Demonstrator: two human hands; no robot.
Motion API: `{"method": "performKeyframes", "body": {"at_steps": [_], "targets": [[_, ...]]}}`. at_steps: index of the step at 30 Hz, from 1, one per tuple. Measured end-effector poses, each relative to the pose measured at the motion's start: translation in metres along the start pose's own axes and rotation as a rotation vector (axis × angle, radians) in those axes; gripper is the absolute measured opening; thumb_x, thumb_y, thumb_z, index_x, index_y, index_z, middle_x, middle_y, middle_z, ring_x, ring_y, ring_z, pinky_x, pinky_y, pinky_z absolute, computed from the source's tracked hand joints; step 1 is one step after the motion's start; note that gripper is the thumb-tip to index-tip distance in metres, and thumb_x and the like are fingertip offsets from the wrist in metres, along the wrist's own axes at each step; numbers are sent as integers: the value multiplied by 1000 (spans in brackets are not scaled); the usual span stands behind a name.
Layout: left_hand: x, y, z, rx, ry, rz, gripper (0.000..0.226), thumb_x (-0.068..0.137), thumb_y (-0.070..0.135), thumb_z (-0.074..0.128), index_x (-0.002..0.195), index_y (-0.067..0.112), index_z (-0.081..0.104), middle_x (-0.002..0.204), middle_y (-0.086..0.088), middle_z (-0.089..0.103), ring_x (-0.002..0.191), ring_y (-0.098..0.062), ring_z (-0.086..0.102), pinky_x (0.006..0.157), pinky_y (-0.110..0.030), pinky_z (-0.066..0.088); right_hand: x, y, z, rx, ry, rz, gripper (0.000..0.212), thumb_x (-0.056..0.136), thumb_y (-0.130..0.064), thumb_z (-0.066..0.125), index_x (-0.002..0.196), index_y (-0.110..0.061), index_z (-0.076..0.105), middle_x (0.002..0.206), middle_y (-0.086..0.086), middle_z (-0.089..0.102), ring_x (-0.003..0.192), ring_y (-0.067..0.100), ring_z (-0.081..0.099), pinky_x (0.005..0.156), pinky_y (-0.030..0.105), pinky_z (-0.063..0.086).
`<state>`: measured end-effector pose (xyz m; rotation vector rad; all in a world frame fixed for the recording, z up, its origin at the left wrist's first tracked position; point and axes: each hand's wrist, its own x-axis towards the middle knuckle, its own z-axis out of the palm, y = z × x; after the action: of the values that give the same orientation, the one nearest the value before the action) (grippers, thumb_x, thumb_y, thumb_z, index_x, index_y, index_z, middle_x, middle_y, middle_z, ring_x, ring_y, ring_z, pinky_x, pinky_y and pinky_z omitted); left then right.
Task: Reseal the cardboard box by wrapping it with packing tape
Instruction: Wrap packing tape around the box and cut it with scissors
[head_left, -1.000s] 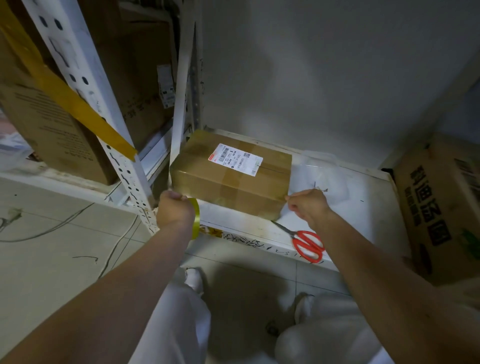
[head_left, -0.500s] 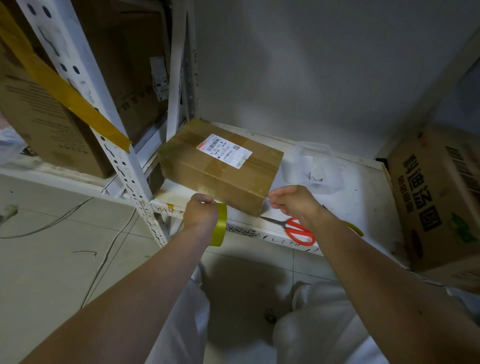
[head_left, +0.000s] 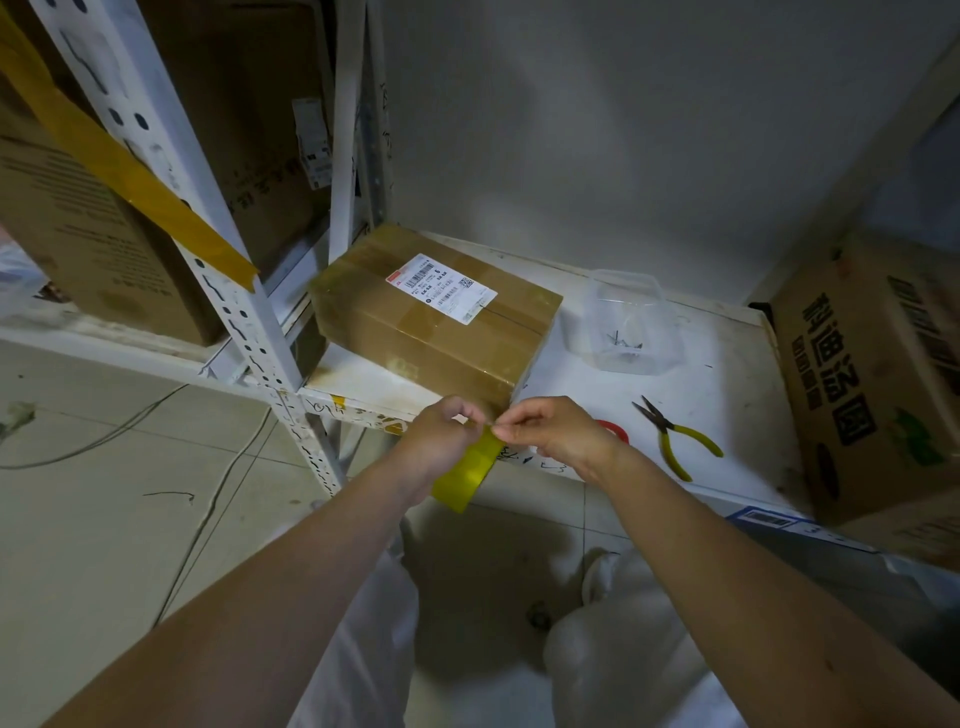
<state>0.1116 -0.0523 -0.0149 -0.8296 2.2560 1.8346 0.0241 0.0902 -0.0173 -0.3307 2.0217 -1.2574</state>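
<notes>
Two hands meet in front of you, just at the front edge of a white shelf board (head_left: 691, 374) that is scratched and stained. Behind the board stands a plain pale wall (head_left: 623, 130), and under it you see a floor of light tiles (head_left: 104, 519) with thin cables lying on it. To your left stands a white metal rack upright (head_left: 244, 322) with holes, and a strip of yellow tape is stuck across it; behind it there are big brown cartons.

On the board you have the cardboard box (head_left: 436, 332), already shiny with tape and carrying a white shipping label (head_left: 440, 287) on its top. It lies on the left part of the board, just beyond your hands, and its near corner is close to your fingers. To its right stands a clear plastic container (head_left: 626, 322) with some small screws, and nearer to you lie pliers with yellow handles (head_left: 675, 436). A bit of red scissors handle (head_left: 615, 428) shows behind your right wrist.

Your left hand (head_left: 441, 436) grasps the yellow tape roll (head_left: 467, 473), which hangs below it. Your right hand (head_left: 558, 431) pinches the tape end at the top of the roll, fingertips against fingertips of the left.
</notes>
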Motion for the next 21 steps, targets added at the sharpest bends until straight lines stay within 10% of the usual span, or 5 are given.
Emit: {"method": "performKeyframes", "body": {"at_steps": [10, 15, 21], "targets": [[-13, 11, 7, 78, -32, -18, 14, 92, 14, 53, 105, 19, 58, 89, -3, 55, 76, -15, 48, 64, -28, 36, -2, -1, 10, -204, 138, -164, 12, 85, -20, 73, 75, -15, 67, 81, 4, 65, 79, 14, 59, 80, 34, 50], [-16, 11, 0, -26, -70, -88, 77, 84, 15, 69, 145, 20, 22, 111, -7, 52, 98, -23, 54, 79, -29, 42, -7, -6, 17, -545, 246, -207, 14, 96, -27, 56, 90, -14, 58, 88, -1, 59, 82, 14, 55, 71, 27, 43], [-20, 13, -2, 64, -103, -58, 14, 86, 17, 69, 82, 13, 56, 80, -3, 58, 68, -12, 52, 57, -23, 38, -8, -15, 14, -622, 391, -297, 16, 96, -24, 55, 82, -17, 51, 86, 1, 57, 80, 17, 53, 68, 29, 40]]}}
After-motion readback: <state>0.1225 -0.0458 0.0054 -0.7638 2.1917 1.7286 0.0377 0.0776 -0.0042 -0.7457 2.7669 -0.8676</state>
